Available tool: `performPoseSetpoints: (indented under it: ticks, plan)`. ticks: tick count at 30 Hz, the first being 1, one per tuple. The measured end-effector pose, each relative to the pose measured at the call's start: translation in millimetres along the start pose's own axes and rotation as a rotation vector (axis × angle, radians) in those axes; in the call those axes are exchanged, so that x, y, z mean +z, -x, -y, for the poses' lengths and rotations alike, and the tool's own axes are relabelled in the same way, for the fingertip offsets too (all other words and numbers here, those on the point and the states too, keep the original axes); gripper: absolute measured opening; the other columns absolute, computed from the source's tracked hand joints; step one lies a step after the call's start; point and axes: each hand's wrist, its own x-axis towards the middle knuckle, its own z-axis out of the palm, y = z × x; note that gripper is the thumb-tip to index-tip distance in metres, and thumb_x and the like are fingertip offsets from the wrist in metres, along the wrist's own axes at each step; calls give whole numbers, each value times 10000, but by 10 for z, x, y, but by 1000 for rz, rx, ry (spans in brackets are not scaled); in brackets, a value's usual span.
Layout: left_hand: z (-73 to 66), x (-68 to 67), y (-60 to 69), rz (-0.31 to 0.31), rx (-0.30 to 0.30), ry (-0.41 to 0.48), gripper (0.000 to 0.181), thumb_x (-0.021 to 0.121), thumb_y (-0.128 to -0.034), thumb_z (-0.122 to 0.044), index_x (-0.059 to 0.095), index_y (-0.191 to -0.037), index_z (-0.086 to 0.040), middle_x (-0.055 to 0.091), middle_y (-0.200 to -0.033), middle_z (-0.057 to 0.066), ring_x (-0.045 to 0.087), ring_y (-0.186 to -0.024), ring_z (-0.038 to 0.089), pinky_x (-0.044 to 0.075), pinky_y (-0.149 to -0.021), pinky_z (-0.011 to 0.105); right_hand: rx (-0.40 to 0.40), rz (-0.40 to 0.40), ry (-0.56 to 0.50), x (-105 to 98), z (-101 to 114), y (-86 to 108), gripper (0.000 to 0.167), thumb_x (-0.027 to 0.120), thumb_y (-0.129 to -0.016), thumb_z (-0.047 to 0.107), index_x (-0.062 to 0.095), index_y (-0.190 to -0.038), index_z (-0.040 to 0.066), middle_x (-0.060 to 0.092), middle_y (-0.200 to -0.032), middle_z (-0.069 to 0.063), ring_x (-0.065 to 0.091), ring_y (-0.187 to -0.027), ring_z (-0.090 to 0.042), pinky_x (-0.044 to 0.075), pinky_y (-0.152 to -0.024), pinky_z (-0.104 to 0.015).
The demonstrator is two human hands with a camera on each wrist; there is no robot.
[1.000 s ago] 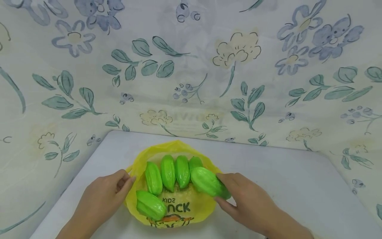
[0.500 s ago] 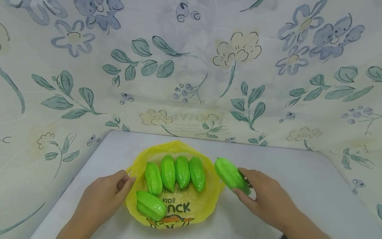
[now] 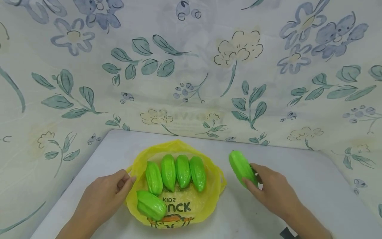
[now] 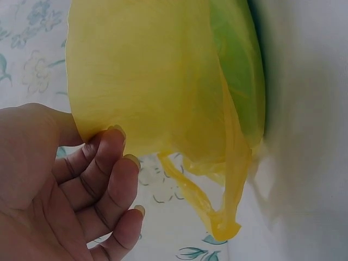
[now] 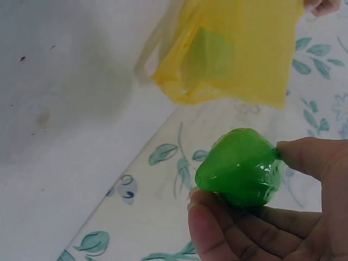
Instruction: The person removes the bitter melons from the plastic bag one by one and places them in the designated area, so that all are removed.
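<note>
A yellow plastic bag [image 3: 206, 207] lies with its mouth spread wide on the white table. My left hand [image 3: 104, 196] pinches its left rim between thumb and fingers; in the left wrist view the bag's thin wall [image 4: 141, 70] hangs from that pinch. Several glossy green ridged star fruits [image 3: 168, 171] rest inside, most in a row at the back and one [image 3: 151, 205] slanted at the front left. To the right of the bag, my right hand [image 3: 273, 189] grips another star fruit [image 3: 241, 167] above the table. Its pointed end shows in the right wrist view.
The white table [image 3: 313, 186] meets a flowered cloth wall [image 3: 191, 83] at the back and both sides. A small dark object [image 3: 287, 233] is partly hidden near the right forearm. A loop handle [image 3: 222, 181] sticks out from the bag's right side.
My right hand has carried the star fruit rightward from over the bag to beside it, uncovering the fruit at the row's right end. The left hand has stayed at the rim.
</note>
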Motion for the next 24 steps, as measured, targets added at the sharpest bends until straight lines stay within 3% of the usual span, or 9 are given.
performPoseSetpoints:
  ticks: [6, 18, 24]
  plan:
    - [2, 7, 1, 0, 1, 0, 224, 648, -1033, -283, 596, -847, -170, 490, -616, -79, 460, -593, 140, 381, -560, 297, 59, 51, -34, 51, -102, -91, 512, 760, -960, 323, 641, -1340, 2, 699, -957, -28, 623, -808, -162, 548, -680, -311]
    - [0, 2, 9, -4, 0, 2, 225, 653, -1029, -279, 591, -839, -176, 493, -618, -81, 462, -593, 139, 383, -560, 298, 115, 81, -55, 206, -244, -188, 459, 737, -975, 317, 661, -1266, -30, 676, -861, -25, 589, -716, -138, 534, -616, -293]
    - [-7, 3, 6, 1, 3, -4, 227, 644, -1036, -293, 597, -849, -171, 494, -622, -77, 459, -594, 140, 384, -558, 299, 148, 116, -48, 295, -305, -234, 517, 716, -988, 353, 642, -1282, -66, 663, -833, -38, 558, -686, -150, 505, -588, -303]
